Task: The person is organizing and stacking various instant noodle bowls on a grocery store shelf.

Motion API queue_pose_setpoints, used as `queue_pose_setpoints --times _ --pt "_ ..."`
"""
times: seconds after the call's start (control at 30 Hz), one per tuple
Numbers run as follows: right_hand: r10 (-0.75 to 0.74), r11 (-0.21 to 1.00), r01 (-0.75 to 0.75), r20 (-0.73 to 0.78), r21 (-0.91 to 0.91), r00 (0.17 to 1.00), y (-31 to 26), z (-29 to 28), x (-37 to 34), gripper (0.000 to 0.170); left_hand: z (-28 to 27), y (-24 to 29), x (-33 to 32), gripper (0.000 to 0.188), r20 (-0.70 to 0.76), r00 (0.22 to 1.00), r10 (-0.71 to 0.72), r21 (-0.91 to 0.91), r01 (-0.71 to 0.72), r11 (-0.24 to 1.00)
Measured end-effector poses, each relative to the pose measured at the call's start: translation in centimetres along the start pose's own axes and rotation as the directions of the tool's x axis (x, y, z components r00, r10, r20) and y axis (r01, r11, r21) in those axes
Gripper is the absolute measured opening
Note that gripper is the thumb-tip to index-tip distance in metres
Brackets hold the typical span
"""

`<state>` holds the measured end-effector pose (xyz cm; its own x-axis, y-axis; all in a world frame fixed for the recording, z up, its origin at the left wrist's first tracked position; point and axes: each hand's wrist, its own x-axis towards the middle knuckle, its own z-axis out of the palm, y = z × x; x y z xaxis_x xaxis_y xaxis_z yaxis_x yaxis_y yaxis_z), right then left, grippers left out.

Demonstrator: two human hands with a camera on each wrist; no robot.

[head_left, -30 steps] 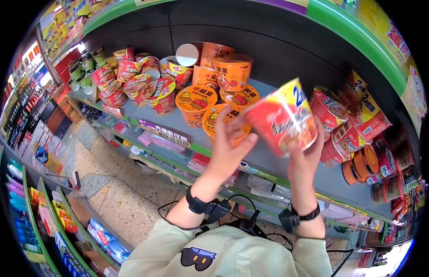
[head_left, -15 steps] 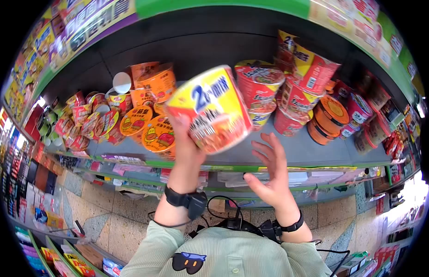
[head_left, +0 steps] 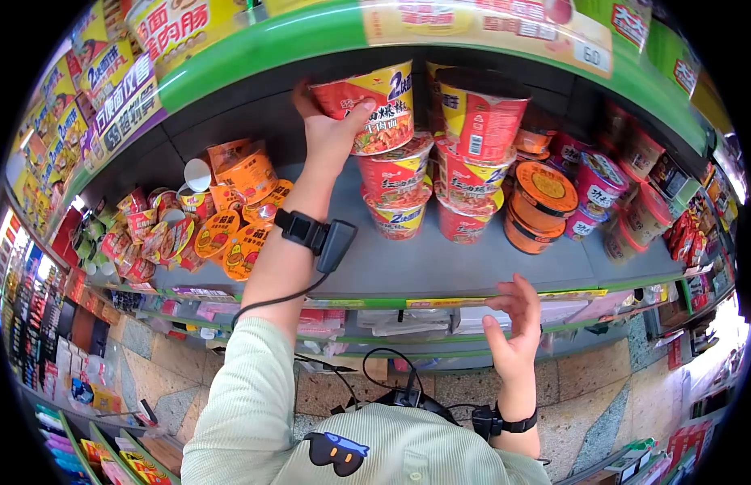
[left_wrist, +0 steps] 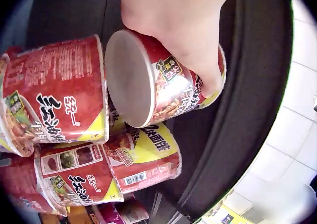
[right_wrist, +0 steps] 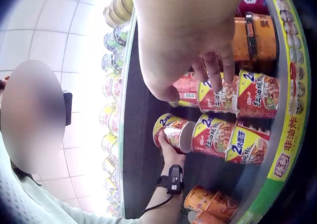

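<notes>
My left hand (head_left: 331, 133) grips a red and yellow instant noodle cup (head_left: 383, 113), thumb across its printed side. In the left wrist view the held cup (left_wrist: 171, 92) is tilted, its pale round base (left_wrist: 128, 78) turned toward the neighbouring stack. That stack of similar cups (head_left: 395, 174) stands on the shelf just below it in the head view. To its right is another stack of red and yellow cups (head_left: 482, 125). Lower down, my right hand (head_left: 517, 331) hangs near the shelf's front edge, fingers loosely bent and holding nothing.
Orange cups (head_left: 246, 174) stand to the left, with a heap of red cups (head_left: 153, 226) beyond. Orange bowls (head_left: 541, 202) and purple cups (head_left: 598, 182) sit to the right. Overhead runs the green edge of the upper shelf (head_left: 262, 48).
The noodle cup passed from my right hand to my left, then went up and back over a stack. My right hand let go and lowered. The head view swung right.
</notes>
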<state>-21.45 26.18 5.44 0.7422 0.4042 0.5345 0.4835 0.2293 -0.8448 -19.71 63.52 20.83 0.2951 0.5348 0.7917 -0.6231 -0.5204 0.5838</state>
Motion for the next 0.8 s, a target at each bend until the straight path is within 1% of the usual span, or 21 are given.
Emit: queue_pose_setpoints --times 0.07,0.17,0.27,0.37,0.47,0.57,0.67,0.8 --pt "0.011 1.000 -0.011 -0.041 0.005 0.999 0.5 -1.3 -0.3 0.073 1.1 -0.8 0.2 0.106 0.019 0.999 -0.047 0.012 0.047 0.999" --pt "0.037 0.999 -0.038 -0.072 -0.022 0.997 0.8 -2.8 -0.8 0.073 2.2 -1.7 0.1 0.101 0.034 0.999 -0.031 0.134 0.026 0.991" --pt "0.009 0.998 -0.013 -0.074 -0.058 0.997 1.1 -4.1 -1.3 0.073 1.9 -3.5 0.2 0.102 0.056 0.998 0.006 0.180 -0.016 0.983" --pt "0.007 0.998 -0.012 -0.074 -0.062 0.997 1.3 -5.1 -1.6 0.072 2.0 -3.1 0.0 0.108 0.033 0.999 -0.023 0.135 0.018 0.991" --pt "-0.013 0.998 0.009 -0.055 -0.068 0.998 1.9 -5.7 -1.6 0.071 1.8 -2.9 -0.2 0.109 0.064 0.998 0.018 0.146 -0.027 0.989" --pt "0.004 0.999 -0.005 -0.029 -0.045 1.000 2.2 -6.1 -1.8 0.071 1.8 -2.5 -0.5 0.114 0.074 0.997 -0.035 0.101 0.028 0.995" --pt "0.010 0.999 -0.011 -0.023 -0.040 1.000 2.4 -6.4 -1.7 0.071 1.9 -2.4 -0.8 0.119 0.078 0.996 -0.050 0.041 0.047 0.998" --pt "0.006 0.999 -0.007 -0.035 -0.033 0.999 3.0 -6.8 -1.6 0.071 1.2 -2.0 -2.0 0.117 0.061 0.997 -0.039 0.109 0.032 0.993"
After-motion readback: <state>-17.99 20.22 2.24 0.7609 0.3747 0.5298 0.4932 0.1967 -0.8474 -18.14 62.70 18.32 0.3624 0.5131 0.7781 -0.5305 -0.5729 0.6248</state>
